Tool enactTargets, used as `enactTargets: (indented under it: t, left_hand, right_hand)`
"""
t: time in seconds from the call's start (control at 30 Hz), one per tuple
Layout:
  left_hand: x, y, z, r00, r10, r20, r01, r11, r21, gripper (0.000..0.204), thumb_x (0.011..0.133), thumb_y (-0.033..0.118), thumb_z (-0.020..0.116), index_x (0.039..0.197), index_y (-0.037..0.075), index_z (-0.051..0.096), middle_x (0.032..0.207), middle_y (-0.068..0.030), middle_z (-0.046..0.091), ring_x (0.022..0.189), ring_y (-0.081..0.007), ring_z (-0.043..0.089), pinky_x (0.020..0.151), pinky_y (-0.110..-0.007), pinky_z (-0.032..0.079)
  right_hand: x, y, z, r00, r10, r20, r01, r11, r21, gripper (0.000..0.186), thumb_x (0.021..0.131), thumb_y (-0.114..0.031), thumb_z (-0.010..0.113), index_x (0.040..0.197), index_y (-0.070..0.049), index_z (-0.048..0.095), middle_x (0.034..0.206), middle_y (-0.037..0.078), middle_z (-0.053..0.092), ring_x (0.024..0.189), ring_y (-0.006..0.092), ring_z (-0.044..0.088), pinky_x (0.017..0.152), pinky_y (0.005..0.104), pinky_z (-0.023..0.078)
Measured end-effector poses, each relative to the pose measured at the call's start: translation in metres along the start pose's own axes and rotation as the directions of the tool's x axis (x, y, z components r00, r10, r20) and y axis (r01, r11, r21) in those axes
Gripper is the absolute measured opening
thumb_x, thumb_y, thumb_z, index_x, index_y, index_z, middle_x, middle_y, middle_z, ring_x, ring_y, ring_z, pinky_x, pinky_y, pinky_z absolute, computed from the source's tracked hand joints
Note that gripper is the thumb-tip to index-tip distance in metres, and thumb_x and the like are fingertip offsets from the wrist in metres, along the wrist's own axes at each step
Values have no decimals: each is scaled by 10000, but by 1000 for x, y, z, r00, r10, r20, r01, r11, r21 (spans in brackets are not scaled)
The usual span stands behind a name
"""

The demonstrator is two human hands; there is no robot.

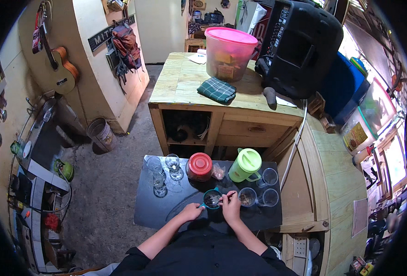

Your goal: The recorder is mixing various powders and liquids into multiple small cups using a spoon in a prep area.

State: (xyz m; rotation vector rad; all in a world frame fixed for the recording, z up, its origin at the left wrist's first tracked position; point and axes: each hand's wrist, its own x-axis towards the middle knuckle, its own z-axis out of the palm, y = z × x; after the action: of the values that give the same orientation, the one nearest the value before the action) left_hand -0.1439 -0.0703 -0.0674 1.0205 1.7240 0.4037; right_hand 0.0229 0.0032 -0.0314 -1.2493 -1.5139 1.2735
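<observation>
at far left, on the pale wall, a guitar hung roughly upright; lower down, a rounded green tank. next, on the grey floor, a pale bucket; then, higher on the wall, a reddish backpack.

on the left of the dark tabletop, clear glasses standing close together, too transparent for a sure count. with the left hand, grips the teal cup on its left side: fingers curled closed about the handle. behind, a jar with a red lid. the cup itself near the middle of the tabletop, toward the near edge, between both hands, dark contents inside; whether resting or lifted, unclear from above.

behind the cup, beside the jar, a small bag with pinkish contents; farther back, on the wooden counter, a folded green checked cloth. with the right hand, pinches a slim utensil: thumb and fingers drawn together on its shaft, its lower end at the cup's mouth, exact kind too small to make out.

farther right, a lidded green pitcher, and on the counter behind, a pink-lidded tub. then 3 clear cups: 1 just beside the right hand, brownish bits inside, and 2 more at the tabletop's right edge. beyond, on the counter, a large black speaker.
</observation>
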Motion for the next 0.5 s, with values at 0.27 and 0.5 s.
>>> enactTargets:
  t: [0.27,0.5]
  left_hand:
    - [0,-2,-1,1000,-4,9,4,1000,3,393,903,386,475,894,29,640,757,-189,635,791,-352,624,741,-440,454]
    - [-4,6,-4,999,-37,39,37,999,-7,402,901,387,472,905,24,643,773,-199,635,803,-351,626,745,-438,455]
  right_hand:
    - [12,-16,-2,992,-110,-55,107,993,-47,106,891,-15,535,882,-23,430,756,94,611,712,148,640,588,259,525]
    - [1,13,-10,973,-225,56,232,938,-259,74,889,-34,502,890,-3,435,685,124,589,666,249,627,605,354,466]
